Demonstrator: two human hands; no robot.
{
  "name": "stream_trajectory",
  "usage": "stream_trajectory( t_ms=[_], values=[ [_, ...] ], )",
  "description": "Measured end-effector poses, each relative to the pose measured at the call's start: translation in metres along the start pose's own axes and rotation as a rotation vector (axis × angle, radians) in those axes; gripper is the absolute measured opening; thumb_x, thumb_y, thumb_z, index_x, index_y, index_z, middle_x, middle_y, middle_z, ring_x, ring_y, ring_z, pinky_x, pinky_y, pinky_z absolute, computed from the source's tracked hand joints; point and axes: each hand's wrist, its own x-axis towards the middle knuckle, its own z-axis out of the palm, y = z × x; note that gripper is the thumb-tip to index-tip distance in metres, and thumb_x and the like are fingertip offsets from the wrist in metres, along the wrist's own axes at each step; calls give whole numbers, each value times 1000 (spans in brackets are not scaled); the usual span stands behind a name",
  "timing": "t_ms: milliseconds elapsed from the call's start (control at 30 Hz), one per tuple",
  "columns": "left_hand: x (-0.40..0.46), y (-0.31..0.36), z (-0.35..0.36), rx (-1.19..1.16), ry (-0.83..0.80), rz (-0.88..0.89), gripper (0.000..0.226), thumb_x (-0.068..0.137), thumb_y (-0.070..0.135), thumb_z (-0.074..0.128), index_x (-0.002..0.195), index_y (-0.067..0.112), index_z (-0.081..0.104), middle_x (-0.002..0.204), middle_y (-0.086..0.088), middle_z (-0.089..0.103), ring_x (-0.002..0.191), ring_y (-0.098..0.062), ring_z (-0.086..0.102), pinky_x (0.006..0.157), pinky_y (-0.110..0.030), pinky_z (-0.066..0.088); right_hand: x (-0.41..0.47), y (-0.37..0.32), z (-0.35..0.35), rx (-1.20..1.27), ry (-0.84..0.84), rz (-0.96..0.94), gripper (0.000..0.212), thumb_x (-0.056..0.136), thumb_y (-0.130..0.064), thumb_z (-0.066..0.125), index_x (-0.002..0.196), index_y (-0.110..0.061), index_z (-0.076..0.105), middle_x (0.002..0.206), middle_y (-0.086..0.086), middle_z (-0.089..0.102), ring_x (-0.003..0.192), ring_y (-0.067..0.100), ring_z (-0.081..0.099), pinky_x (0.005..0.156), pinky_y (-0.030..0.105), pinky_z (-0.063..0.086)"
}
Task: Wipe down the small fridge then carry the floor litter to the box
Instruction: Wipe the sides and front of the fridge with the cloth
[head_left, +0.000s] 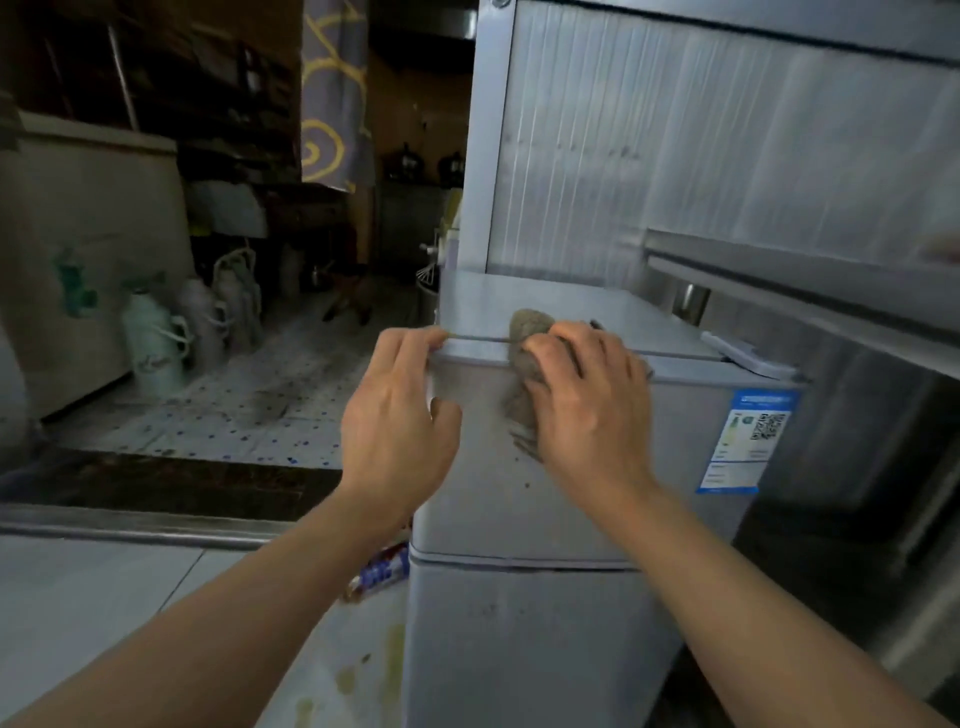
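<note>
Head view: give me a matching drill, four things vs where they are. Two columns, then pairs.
Things:
1. left hand
2. right hand
3. blue label
4. wrapper

Places:
A. on the floor beside the fridge's lower left corner
B. pressing a grey-brown cloth at the top front edge of the small fridge
C. stuck on the upper door's right side
D. fingers hooked on the top left corner

Pairs: 1-D, 2-B, 3-C, 4-A
</note>
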Motion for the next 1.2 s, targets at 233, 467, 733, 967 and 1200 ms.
stream_trajectory(
  t_ms=[233, 467, 733, 967, 1200],
  values=[
    [-3, -6, 13, -16, 93, 47, 48, 78, 5, 57, 123, 17, 48, 121, 4, 42, 80, -8, 46, 66, -28, 48, -23, 56, -8, 64, 104, 184, 39, 86, -31, 36, 106, -3, 56, 108, 15, 56, 97, 35, 50, 86, 46, 38],
    [-5, -7, 22, 0, 151, 56, 49, 76, -2, 53, 120, 18, 45, 121, 5, 39, 77, -9, 45, 53, -31, 45, -8, -18, 23, -1, 252, 138, 19, 81, -18, 55, 99, -12, 56, 106, 8, 58, 91, 31, 50, 82, 40, 34],
    [-6, -8, 28, 84, 204, 66, 39, 79, 16, 57, 116, 22, 47, 116, 7, 43, 80, -5, 43, 50, -21, 32, -15, 18, 17, -38, 195, -41, 29, 85, -23, 49, 109, -13, 60, 109, 7, 58, 92, 28, 53, 80, 40, 40],
    [-4, -9, 30, 159, 239, 64, 31, 88, 35, 50, 116, 21, 50, 119, 3, 49, 78, -9, 43, 49, -25, 24, -41, 100, -6, -85, 238, 135, 23, 87, -15, 48, 104, -5, 60, 109, 13, 59, 98, 36, 53, 95, 48, 34],
    [-3, -14, 36, 187, 281, 94, 28, 89, 32, 51, 114, 20, 49, 118, -2, 51, 75, -15, 49, 52, -26, 29, -54, 149, -16, -187, 172, 127, 35, 77, 2, 66, 111, 0, 60, 119, 20, 56, 104, 39, 53, 85, 44, 46]
  ],
)
